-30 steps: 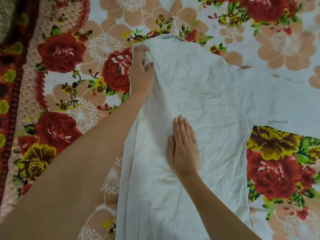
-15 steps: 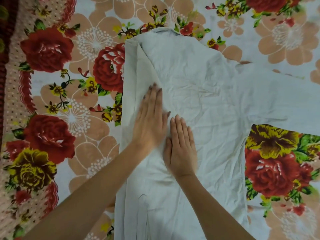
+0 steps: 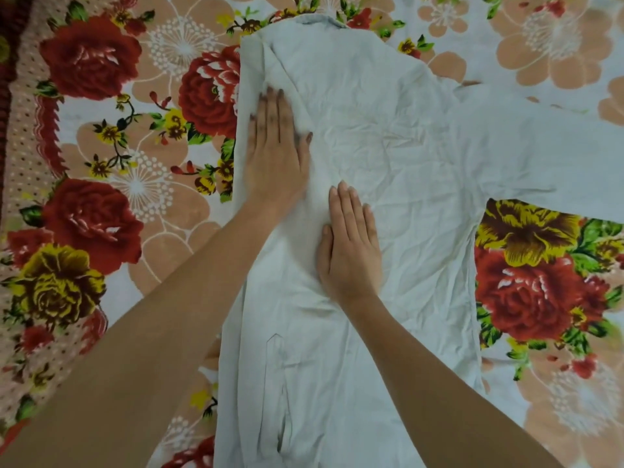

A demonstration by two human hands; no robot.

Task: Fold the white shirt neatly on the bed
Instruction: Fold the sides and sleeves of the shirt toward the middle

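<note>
The white shirt (image 3: pixel 398 157) lies flat on the flowered bed sheet, collar at the far end. Its left side is folded inward over the body, making a straight edge on the left. Its right sleeve (image 3: pixel 547 157) stretches out flat toward the right edge of the view. My left hand (image 3: pixel 275 153) presses palm down on the folded left part, fingers together and pointing away from me. My right hand (image 3: pixel 351 246) lies flat on the middle of the shirt, just right of and nearer than the left one. Neither hand grips cloth.
The bed sheet (image 3: pixel 111 136) with big red and yellow roses covers everything around the shirt. A dark red border (image 3: pixel 8 45) runs along the far left edge. The shirt's lower part runs out of view at the bottom.
My left hand let go of the folded shoulder, dropped flat onto the shirt beside my right hand, then slid back up the folded part. My right hand stayed put.
</note>
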